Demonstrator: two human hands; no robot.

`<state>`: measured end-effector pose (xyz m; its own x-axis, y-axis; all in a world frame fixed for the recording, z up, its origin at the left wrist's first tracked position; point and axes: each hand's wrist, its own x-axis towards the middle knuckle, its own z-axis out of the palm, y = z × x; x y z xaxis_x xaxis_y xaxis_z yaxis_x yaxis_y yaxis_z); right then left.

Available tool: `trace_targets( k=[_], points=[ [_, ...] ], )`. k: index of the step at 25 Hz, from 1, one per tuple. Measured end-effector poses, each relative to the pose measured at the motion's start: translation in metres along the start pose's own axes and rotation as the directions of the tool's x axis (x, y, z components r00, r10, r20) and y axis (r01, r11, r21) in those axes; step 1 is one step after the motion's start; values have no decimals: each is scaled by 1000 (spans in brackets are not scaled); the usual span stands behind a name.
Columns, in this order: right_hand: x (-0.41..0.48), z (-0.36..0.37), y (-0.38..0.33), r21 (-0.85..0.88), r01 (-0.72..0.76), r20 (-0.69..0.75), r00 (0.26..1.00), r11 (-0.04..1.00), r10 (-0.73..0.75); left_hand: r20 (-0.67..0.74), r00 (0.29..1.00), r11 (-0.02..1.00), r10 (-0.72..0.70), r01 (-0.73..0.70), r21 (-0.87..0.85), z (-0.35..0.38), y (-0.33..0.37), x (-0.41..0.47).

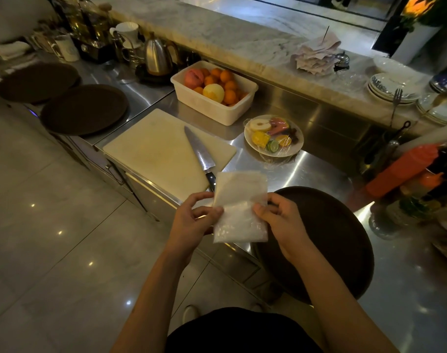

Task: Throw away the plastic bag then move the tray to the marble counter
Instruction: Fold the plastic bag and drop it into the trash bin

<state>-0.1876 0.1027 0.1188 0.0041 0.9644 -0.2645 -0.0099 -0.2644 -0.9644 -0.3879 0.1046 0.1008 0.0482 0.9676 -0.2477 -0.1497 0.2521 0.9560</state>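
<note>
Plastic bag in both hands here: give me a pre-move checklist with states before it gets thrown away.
1. Plastic bag held: ok, left hand and right hand pinch its sides.
2. Bag empty: cannot tell, it is translucent and cloudy.
3. Bin location: cannot tell, none in view.
4. Tray free to lift: ok, nothing visible on it.
5. Marble counter has open space: ok, bare stretch at its left part.
6. Knife clear of hands: ok, lying on cutting board.

Three round trays (339,240), one plastic bag (239,207), one knife (198,149), one cutting board (153,151)
</note>
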Motion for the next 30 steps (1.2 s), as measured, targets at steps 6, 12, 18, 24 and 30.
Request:
trace_targets(
  k=[6,12,18,24,30],
  points=[
    [1,-8,7,15,0,-63,998,1000,1,28,999,995,-16,13,99,11,-8,-13],
    [15,-47,-8,-71,-43,105,993,997,50,43,998,970,-39,28,243,20,-16,-32],
    [28,-50,-11,-317,42,321,945,948,66,-109,994,962,-6,36,271,21,-25,-54],
    [2,-7,9,-107,-7,250,968,994,34,-355,929,990,-100,56,-131,26,-45,-98],
    [-43,64,24,-89,-45,393,916,995,77,-572,820,996,-12,-41,-80,-30,-53,-166]
  ],
)
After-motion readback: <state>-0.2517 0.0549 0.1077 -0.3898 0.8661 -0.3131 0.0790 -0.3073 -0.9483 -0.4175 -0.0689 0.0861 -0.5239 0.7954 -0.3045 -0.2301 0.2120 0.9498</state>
